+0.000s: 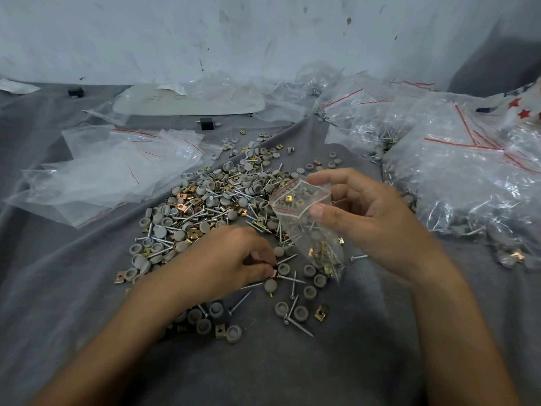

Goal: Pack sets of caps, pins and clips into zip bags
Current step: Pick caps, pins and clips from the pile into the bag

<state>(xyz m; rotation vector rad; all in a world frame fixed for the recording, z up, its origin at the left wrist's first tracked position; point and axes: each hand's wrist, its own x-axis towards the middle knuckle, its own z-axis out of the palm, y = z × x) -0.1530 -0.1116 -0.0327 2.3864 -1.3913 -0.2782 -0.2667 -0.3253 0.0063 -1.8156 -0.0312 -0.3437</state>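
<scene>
A loose pile (216, 200) of grey round caps, silver pins and brass clips covers the middle of a grey cloth (292, 370). My right hand (369, 221) pinches the mouth of a small clear zip bag (304, 221) with a red strip, holding it open above the pile; caps, pins and clips lie in its bottom. My left hand (237, 259) is down on the near edge of the pile, its fingertips pinching a small brass clip (272, 272) and some pins.
A stack of empty zip bags (111, 174) lies at the left. Several filled zip bags (456, 171) are heaped at the right and back right. A white board (187, 104) under plastic lies by the stained wall. Small black blocks (206, 123) sit behind the pile.
</scene>
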